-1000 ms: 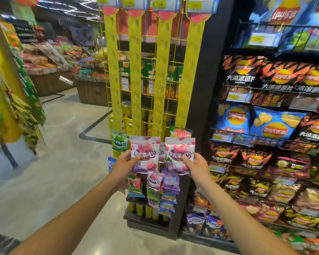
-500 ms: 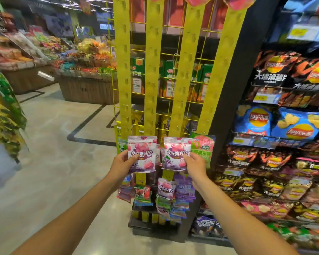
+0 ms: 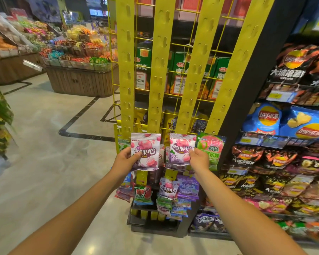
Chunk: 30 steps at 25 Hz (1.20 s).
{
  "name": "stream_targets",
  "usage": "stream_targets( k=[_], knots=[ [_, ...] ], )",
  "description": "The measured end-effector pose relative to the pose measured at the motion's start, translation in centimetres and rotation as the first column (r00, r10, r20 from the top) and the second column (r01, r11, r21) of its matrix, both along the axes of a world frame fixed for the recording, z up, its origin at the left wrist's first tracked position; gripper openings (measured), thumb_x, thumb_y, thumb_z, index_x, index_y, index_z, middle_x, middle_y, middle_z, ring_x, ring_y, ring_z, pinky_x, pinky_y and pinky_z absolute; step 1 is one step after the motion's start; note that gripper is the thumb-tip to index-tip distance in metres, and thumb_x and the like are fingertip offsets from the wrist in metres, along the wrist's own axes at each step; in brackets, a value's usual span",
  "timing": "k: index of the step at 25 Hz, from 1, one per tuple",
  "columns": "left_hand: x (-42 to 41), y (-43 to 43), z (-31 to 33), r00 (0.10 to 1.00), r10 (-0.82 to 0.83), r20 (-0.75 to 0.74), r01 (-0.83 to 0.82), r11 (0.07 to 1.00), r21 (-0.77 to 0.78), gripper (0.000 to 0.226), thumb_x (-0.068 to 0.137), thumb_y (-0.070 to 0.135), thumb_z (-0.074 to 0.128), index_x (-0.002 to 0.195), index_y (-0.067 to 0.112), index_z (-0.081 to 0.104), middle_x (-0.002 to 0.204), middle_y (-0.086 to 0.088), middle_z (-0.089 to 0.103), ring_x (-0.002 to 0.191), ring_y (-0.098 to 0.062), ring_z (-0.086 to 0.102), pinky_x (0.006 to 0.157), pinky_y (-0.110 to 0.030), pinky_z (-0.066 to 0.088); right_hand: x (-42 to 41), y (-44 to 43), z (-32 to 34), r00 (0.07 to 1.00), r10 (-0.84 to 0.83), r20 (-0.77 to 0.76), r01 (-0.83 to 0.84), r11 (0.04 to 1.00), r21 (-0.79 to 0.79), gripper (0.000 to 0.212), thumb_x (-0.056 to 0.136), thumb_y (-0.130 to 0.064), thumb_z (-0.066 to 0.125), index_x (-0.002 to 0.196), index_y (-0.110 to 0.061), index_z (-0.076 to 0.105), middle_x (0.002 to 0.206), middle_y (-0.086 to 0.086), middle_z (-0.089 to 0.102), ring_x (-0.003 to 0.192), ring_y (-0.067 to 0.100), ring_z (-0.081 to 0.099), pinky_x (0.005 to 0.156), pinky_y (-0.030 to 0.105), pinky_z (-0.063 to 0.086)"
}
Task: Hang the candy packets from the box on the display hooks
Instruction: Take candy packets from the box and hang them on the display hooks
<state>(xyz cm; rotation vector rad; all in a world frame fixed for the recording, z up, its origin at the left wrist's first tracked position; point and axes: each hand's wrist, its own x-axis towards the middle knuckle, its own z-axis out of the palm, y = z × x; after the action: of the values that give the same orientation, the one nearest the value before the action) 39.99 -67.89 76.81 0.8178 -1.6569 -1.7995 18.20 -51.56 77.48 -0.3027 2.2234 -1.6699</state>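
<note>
Pinching edges | left hand (image 3: 125, 160) – pink packet (image 3: 148, 149) | right hand (image 3: 200, 159) – second packet (image 3: 180, 150)

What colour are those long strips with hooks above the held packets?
Bright yellow display strips, clearest in the head view.

Head camera looks forward and down, near the yellow display strips (image 3: 156, 74).

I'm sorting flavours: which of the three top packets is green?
The rightmost packet, beside the right hand; the left-hand packet and right-hand packet are pink and white.
</note>
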Motion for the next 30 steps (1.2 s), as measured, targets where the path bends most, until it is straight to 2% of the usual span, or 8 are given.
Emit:
stream_targets(
  k=[2, 4, 6, 12, 16, 21, 25, 30],
  knots=[
    [-0.2, -0.2, -0.5, 1.0, -0.006, 0.006, 0.006, 1.0, 0.002, 0.021, 0.104, 0.016, 0.063, 0.125, 0.015, 0.064, 0.111, -0.01, 0.079, 0.104, -0.034, 0.076, 0.093, -0.059, 0.06, -0.1, 0.0, -0.9, 1.0, -0.011, 0.022, 0.011, 1.0, 0.014, 0.043, 0.108, -0.024, 0.055, 0.145, -0.003, 0.056, 0.15, 0.01, 0.055, 0.141, 0.031, 0.049, 0.118, 0.044, 0.037],
    [-0.3, -0.1, -0.6, 1.0, -0.011, 0.004, 0.011, 1.0, 0.001, 0.02, 0.104, 0.017, 0.063, 0.124, 0.016, 0.065, 0.112, -0.008, 0.079, 0.104, -0.032, 0.076, 0.093, -0.058, 0.06, -0.1, -0.1, -1.8, 0.999, -0.013, 0.049, 0.011, 0.999, 0.04, 0.022, 0.108, -0.025, 0.054, 0.111, -0.014, 0.073, 0.115, 0.005, 0.07, 0.113, 0.029, 0.063, 0.113, 0.044, 0.044],
    [-0.4, 0.1, -0.7, 1.0, -0.021, -0.001, 0.021, 1.0, 0.008, 0.02, 0.104, 0.017, 0.062, 0.124, 0.017, 0.065, 0.112, -0.007, 0.079, 0.104, -0.03, 0.076, 0.094, -0.057, 0.06, 0.0, -0.1, -2.4, 0.999, -0.009, 0.034, 0.007, 0.998, 0.068, 0.035, 0.108, -0.027, 0.054, 0.073, -0.029, 0.049, 0.077, -0.008, 0.049, 0.084, 0.021, 0.052, 0.099, 0.036, 0.045],
    [-0.5, 0.5, -1.1, 1.0, -0.025, 0.017, 0.025, 1.0, -0.005, 0.025, 0.103, 0.019, 0.063, 0.128, 0.015, 0.063, 0.114, -0.007, 0.079, 0.104, -0.03, 0.076, 0.093, -0.057, 0.06, 0.8, 1.1, -3.1, 0.996, 0.057, -0.068, -0.043, 0.982, 0.184, 0.048, 0.107, -0.031, 0.055, 0.063, -0.02, 0.037, 0.061, -0.004, 0.033, 0.06, 0.017, 0.034, 0.088, 0.039, 0.05],
    [-0.8, 0.7, -1.1, 0.999, -0.027, 0.028, 0.027, 1.0, -0.001, 0.034, 0.102, 0.023, 0.066, 0.135, 0.016, 0.061, 0.12, -0.007, 0.076, 0.108, -0.03, 0.075, 0.093, -0.054, 0.061, 1.3, 2.9, -2.8, 0.868, 0.373, -0.327, -0.176, 0.847, 0.501, 0.044, 0.107, -0.038, 0.052, 0.069, -0.015, 0.056, 0.058, 0.006, 0.052, 0.055, 0.028, 0.051, 0.058, 0.037, 0.042],
    [-1.9, 1.0, -1.4, 0.998, -0.051, 0.042, 0.052, 0.998, -0.023, 0.052, 0.098, 0.034, 0.071, 0.145, 0.02, 0.055, 0.125, -0.002, 0.075, 0.112, -0.026, 0.073, 0.095, -0.056, 0.06, 0.9, 4.2, -1.1, 0.781, 0.439, -0.443, -0.083, 0.777, 0.624, 0.037, 0.103, -0.037, 0.059, 0.089, -0.007, 0.075, 0.068, 0.007, 0.072, 0.06, 0.021, 0.067, 0.064, 0.04, 0.06],
    [-3.2, 1.4, -1.2, 0.997, -0.07, 0.041, 0.073, 0.996, -0.058, 0.07, 0.085, 0.054, 0.077, 0.144, 0.023, 0.057, 0.132, -0.004, 0.07, 0.119, -0.026, 0.069, 0.098, -0.055, 0.059, 0.9, 5.0, 0.5, 0.773, 0.41, -0.485, -0.108, 0.837, 0.536, 0.026, 0.104, -0.032, 0.06, 0.108, -0.014, 0.079, 0.086, 0.002, 0.078, 0.074, 0.015, 0.071, 0.068, 0.03, 0.055],
    [-5.5, 2.8, 0.2, 0.989, -0.148, 0.008, 0.148, 0.988, -0.042, 0.036, 0.098, 0.042, 0.069, 0.126, 0.019, 0.067, 0.114, -0.01, 0.074, 0.106, -0.031, 0.071, 0.093, -0.052, 0.059, 1.3, 4.5, 1.3, 0.888, 0.36, -0.286, -0.319, 0.931, 0.179, 0.019, 0.103, -0.038, 0.059, 0.106, -0.027, 0.075, 0.096, -0.01, 0.076, 0.091, 0.009, 0.071, 0.083, 0.033, 0.057]
  ],
)
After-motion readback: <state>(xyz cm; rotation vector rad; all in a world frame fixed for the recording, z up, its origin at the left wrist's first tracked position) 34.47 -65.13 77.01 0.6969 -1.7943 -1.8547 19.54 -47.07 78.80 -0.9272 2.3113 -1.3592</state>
